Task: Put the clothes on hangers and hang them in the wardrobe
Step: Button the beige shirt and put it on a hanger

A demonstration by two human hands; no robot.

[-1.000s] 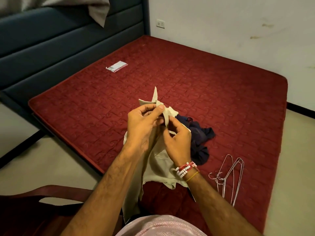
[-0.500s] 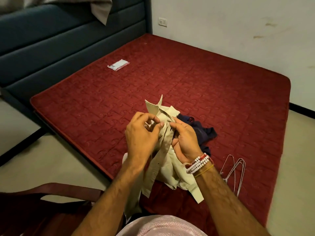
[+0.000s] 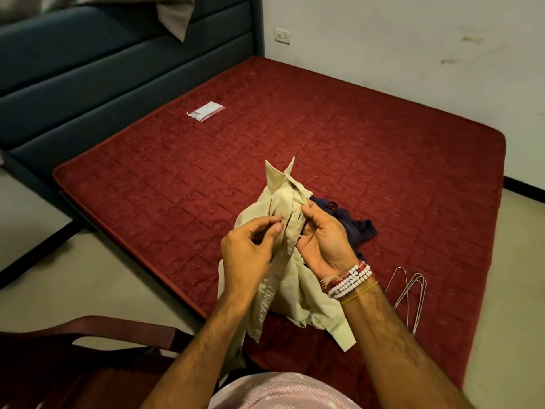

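A cream collared shirt (image 3: 283, 202) hangs bunched between both my hands above the near edge of the red mattress (image 3: 339, 137). My left hand (image 3: 250, 255) pinches the shirt's front placket with thumb and fingers. My right hand (image 3: 321, 240), with bead bracelets at the wrist, grips the opposite edge of the placket just below the collar. Behind my right hand a dark blue garment (image 3: 354, 225) lies crumpled on the mattress. Several wire hangers (image 3: 410, 293) lie on the mattress to the right of my right forearm.
A small plastic packet (image 3: 205, 111) lies on the far left of the mattress. A dark blue padded headboard (image 3: 103, 72) stands at the left, with grey cloth draped over its top. A dark red chair arm (image 3: 118, 329) is at the lower left. Pale floor surrounds the mattress.
Both hands have slid down the shirt's front from the collar to the placket, so the collar now stands free above them. The shirt has bunched up more.
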